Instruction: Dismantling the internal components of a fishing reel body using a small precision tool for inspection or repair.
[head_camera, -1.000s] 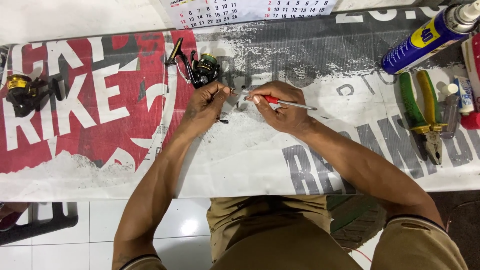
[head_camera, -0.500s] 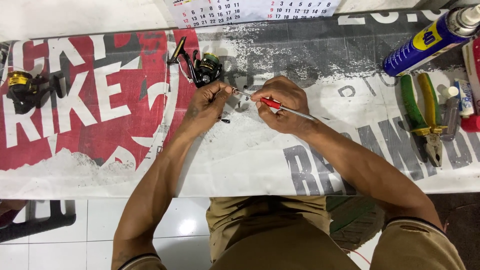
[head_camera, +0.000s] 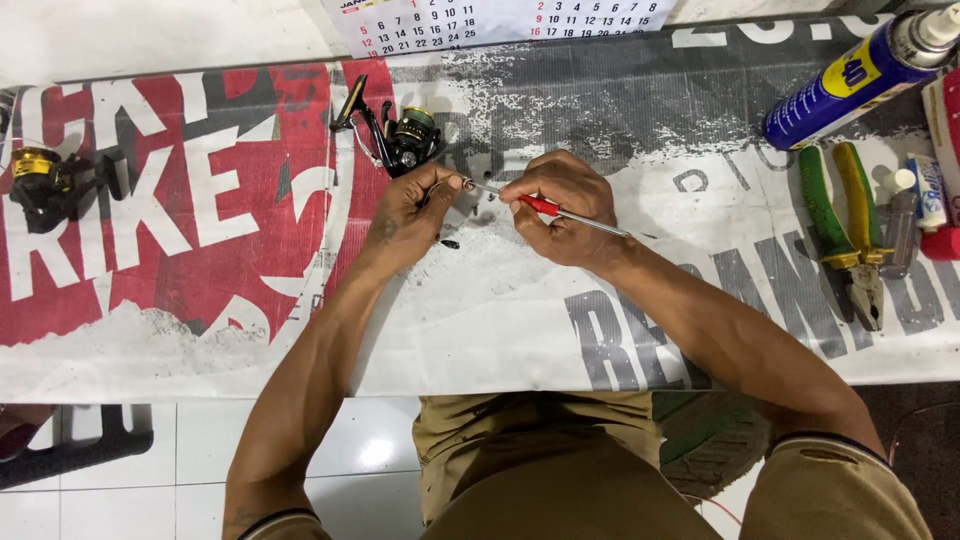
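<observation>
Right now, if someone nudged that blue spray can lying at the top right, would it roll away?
Probably. The blue spray can is a smooth cylinder lying on its side on the printed banner, so a sideways push would likely roll it. The green-handled pliers lying close by might stop it. How full or heavy it is cannot be told.

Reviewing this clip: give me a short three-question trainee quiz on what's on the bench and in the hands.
1. True or false: the right hand holds a thin tool with a red band.
2. Which lies nearest the spray can? A) green-handled pliers B) gold reel
3. What sits just beyond the left hand?

Key: 1 true; 2 A; 3 a black fishing reel.
</observation>
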